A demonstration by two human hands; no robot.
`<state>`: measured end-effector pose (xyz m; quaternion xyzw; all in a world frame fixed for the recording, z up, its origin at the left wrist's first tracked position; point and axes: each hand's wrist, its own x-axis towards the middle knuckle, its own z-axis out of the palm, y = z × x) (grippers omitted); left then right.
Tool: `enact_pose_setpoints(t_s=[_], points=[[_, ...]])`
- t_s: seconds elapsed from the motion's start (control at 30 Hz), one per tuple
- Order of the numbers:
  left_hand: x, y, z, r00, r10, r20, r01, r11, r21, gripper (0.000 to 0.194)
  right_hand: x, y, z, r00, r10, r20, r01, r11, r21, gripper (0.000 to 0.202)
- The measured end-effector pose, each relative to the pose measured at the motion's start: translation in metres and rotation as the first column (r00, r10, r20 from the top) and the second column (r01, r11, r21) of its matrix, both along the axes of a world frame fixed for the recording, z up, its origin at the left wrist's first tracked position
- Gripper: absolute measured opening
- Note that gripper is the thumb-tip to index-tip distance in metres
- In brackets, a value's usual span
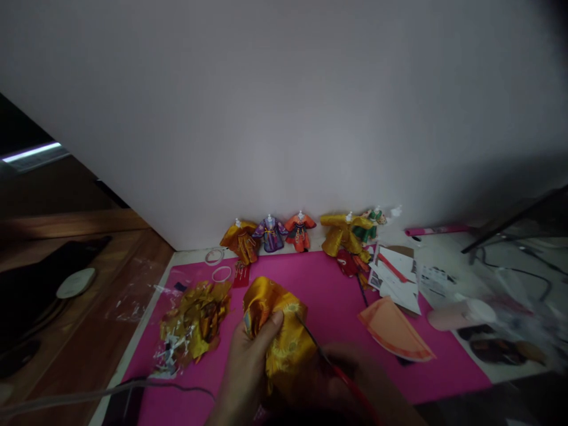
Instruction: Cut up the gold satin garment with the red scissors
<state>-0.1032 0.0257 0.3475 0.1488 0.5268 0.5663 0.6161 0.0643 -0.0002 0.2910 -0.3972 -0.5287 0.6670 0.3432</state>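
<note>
My left hand [255, 349] grips a piece of gold patterned brocade fabric [295, 343], its thumb pressed flat on the cloth. A folded part of the fabric with orange and blue shows near the fingers. My right hand [350, 367], dim and blurred, is closed around red-handled scissors [344, 377]. Their dark, slender blade points up and left and lies against the right side of the cloth. Whether the blades are parted I cannot tell. Left of my hands is a heap of gold fabric scraps [197, 316] on the pink mat [331, 296].
Small doll robes [271, 232] on stands line the wall. To the right are an orange fan-shaped piece [396, 331], white papers [397, 269], a pale pink bottle [461, 313] and clear plastic. Tape rolls [221, 274] lie at left. A cable [146, 384] crosses the lower left.
</note>
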Motion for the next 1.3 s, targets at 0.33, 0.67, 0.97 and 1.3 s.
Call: enact_pose_setpoints(t_s=[0.33,0.67,0.97,1.3], points=[[0.0,-0.001,0.0,0.998,-0.006,-0.056,0.006,1.0,0.012,0.027,0.002,-0.001,0.004,0.999,0.01,0.053,-0.01,1.0,0.002,0.037],[0.0,-0.002,0.0,0.995,-0.027,-0.091,0.029,0.999,0.015,0.028,-0.001,-0.002,0.001,0.998,0.023,0.064,-0.023,1.0,0.004,0.036],[-0.001,-0.002,0.0,0.994,-0.025,-0.103,0.029,0.999,0.033,0.027,0.002,0.001,0.017,0.996,0.044,0.079,-0.045,0.999,0.004,0.049],[-0.003,-0.001,-0.003,0.992,-0.03,-0.119,0.035,0.999,0.042,0.028,0.003,0.003,0.033,0.994,0.09,0.059,-0.085,0.992,-0.095,0.052]])
